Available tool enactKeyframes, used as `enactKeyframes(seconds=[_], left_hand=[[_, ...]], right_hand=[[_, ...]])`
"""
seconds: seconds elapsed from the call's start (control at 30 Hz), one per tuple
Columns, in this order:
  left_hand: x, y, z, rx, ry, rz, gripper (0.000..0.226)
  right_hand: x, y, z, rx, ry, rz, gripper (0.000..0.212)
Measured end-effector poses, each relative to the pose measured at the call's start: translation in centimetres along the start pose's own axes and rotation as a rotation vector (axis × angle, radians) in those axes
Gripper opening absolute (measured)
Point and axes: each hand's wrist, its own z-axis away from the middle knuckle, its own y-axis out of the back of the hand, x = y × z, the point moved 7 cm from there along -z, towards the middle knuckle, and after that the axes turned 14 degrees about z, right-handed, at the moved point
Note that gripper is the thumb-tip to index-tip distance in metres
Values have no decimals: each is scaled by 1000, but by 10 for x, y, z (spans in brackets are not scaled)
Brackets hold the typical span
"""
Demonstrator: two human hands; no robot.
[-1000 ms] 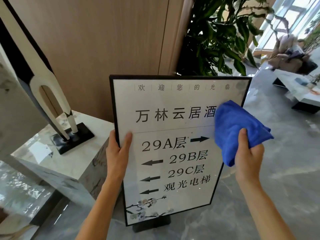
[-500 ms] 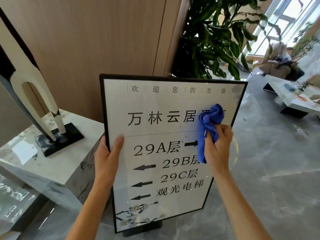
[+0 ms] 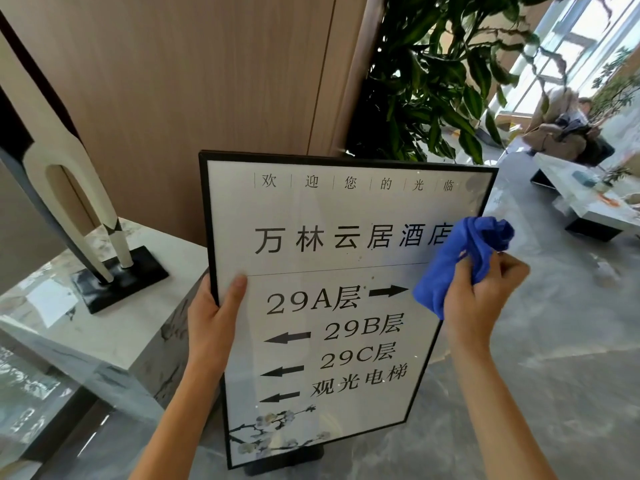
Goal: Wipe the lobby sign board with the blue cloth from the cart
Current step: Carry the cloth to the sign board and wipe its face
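Note:
The lobby sign board [image 3: 332,258] stands upright in front of me, black-framed, white, with dark characters and arrows. My left hand [image 3: 216,317] grips its left frame edge, thumb on the glass. My right hand [image 3: 481,299] holds the bunched blue cloth [image 3: 460,261] against the board's right edge, level with the top arrow. The cloth covers part of the frame and the last large character. The board's dark base [image 3: 287,462] shows at the bottom.
A marble plinth [image 3: 114,327] at the left carries a white sculpture [image 3: 69,188] on a black base. A large potted plant [image 3: 433,84] stands behind the board against the wood-panelled wall. A low table [image 3: 588,202] and a seated person are at far right on the grey marble floor.
My right hand slid the cloth left onto the board face, then back right to the frame edge. My left hand kept its grip on the left edge.

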Motion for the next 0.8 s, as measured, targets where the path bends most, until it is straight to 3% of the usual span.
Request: enactKeyframes(seconds=[0.07,0.23,0.33,0.43,0.5,0.6,0.8], left_hand=[[0,0,0,6,-5,2,49],[-2,1,0,-3,-4,-1,57],[-5,2,-1,-15,0,3,56],[-7,2,-2,-11,-1,1,48],[-8,2,-2,-8,-2,-6,49],[-7,3,-2,3,-8,-6,51],[-11,5,-2,16,-15,4,40]], right_hand=[[2,-1,-2,-19,83,102,5],[-11,-42,14,-262,130,33,13],[-19,-56,23,-332,120,-79,27],[-18,-61,28,-396,110,-104,59],[-18,-63,31,-431,167,-80,58],[-17,-62,31,-375,214,-12,31],[-18,-65,26,-137,258,310,53]])
